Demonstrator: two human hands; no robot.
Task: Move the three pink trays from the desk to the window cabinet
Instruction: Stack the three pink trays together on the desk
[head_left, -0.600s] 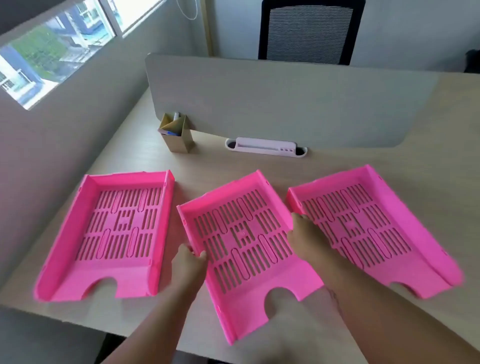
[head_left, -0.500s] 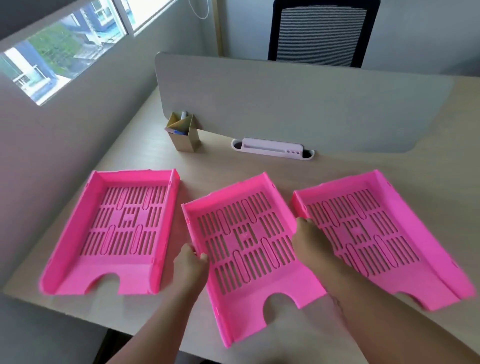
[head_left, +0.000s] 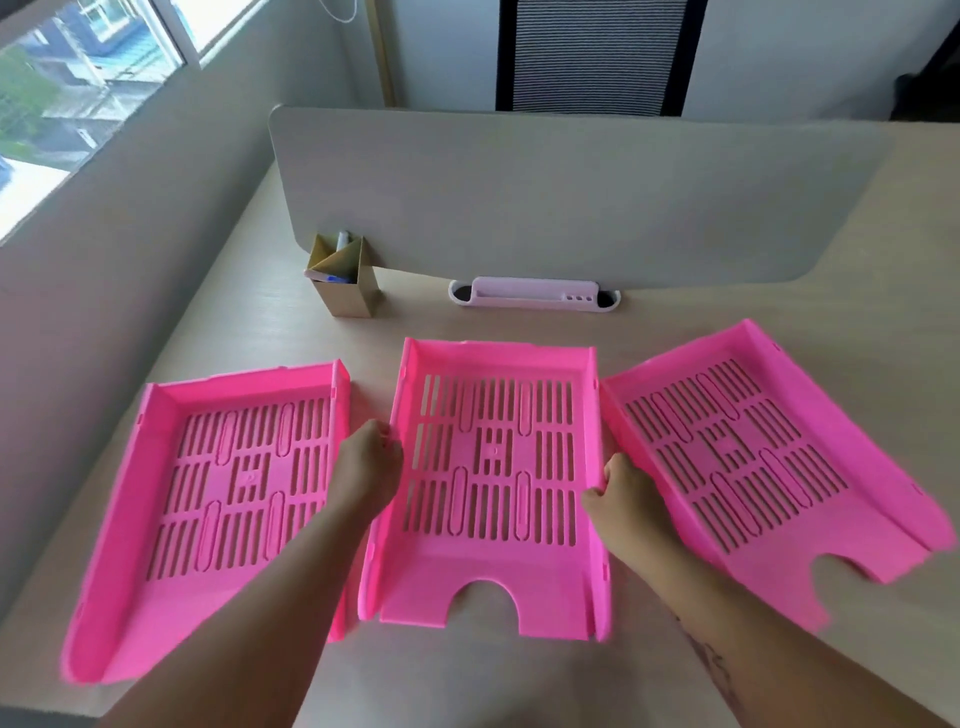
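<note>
Three pink slotted trays lie side by side on the wooden desk (head_left: 467, 675). The middle tray (head_left: 496, 566) now sits square to me. My left hand (head_left: 369, 467) grips its left wall and my right hand (head_left: 621, 486) grips its right wall. The left tray (head_left: 156, 571) lies under my left forearm, close against the middle one. The right tray (head_left: 769, 467) is angled away to the right, its near-left wall behind my right hand. No window cabinet is visible.
A grey divider panel (head_left: 571, 197) stands across the back of the desk. In front of it are a cardboard pen holder (head_left: 345, 280) and a white cable tray (head_left: 535, 293). A window (head_left: 78, 78) is at upper left, a black mesh chair (head_left: 592, 52) behind the panel.
The middle tray has turned from a slant to straight, held in both hands. My left hand moved further up its left wall. The view has come closer.
</note>
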